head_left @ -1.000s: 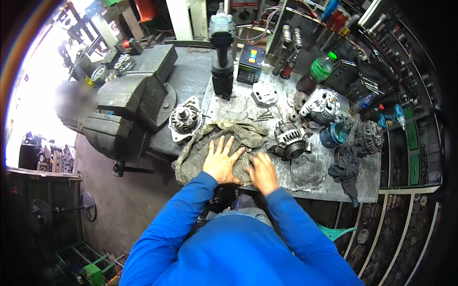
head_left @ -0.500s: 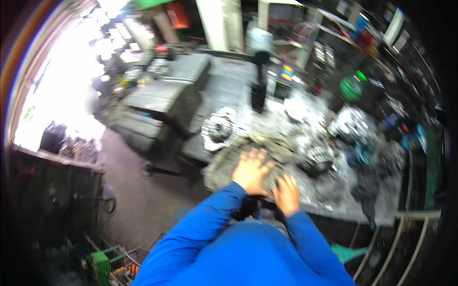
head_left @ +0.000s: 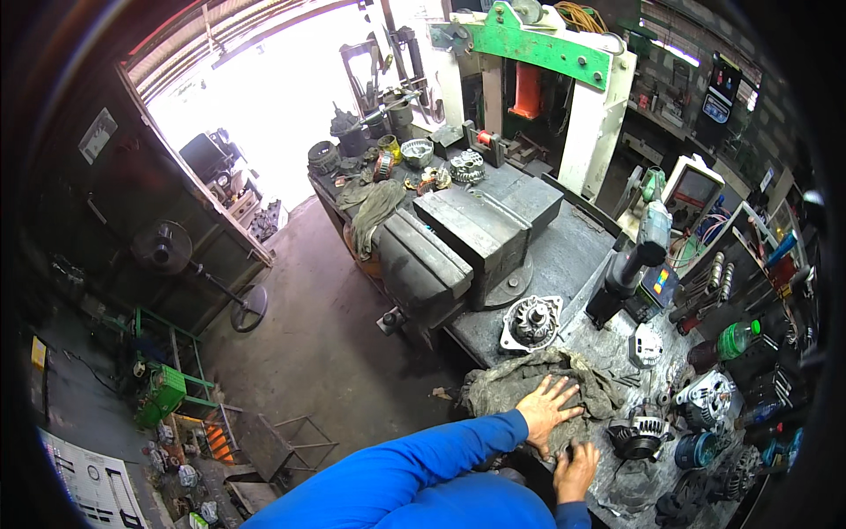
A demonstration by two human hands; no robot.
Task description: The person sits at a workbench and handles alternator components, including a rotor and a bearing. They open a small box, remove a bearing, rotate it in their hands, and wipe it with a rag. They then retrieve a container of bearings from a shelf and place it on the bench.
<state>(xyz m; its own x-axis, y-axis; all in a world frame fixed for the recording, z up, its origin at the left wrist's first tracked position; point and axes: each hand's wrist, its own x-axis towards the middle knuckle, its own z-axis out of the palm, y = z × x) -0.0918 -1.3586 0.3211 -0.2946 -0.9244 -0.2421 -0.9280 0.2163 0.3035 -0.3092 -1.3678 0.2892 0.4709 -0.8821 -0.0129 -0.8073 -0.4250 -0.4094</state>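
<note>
My left hand (head_left: 548,411) lies flat with its fingers spread on a crumpled, grimy grey-green cloth (head_left: 498,388) at the bench's near edge. Close by, at the cloth's lower right side, is my right hand (head_left: 575,473); its fingers are slightly bent and a little apart, with nothing visible in them. Just beyond the cloth sits a silver alternator housing (head_left: 533,324) with its finned rotor facing up. A dark alternator part with a silver rim (head_left: 639,432) rests right of my hands. Whatever lies under the cloth is hidden.
A large bench vise (head_left: 476,238) stands on the metal workbench (head_left: 564,251) beyond the cloth. Further right are more alternator parts (head_left: 705,398), a green-capped bottle (head_left: 738,339) and an upright power tool (head_left: 654,231). A pedestal fan (head_left: 163,249) stands left on the floor.
The view has swung left and up, so the bench and my hands now appear further right and lower. Both hands stay at the cloth. The picture has become sharper.
</note>
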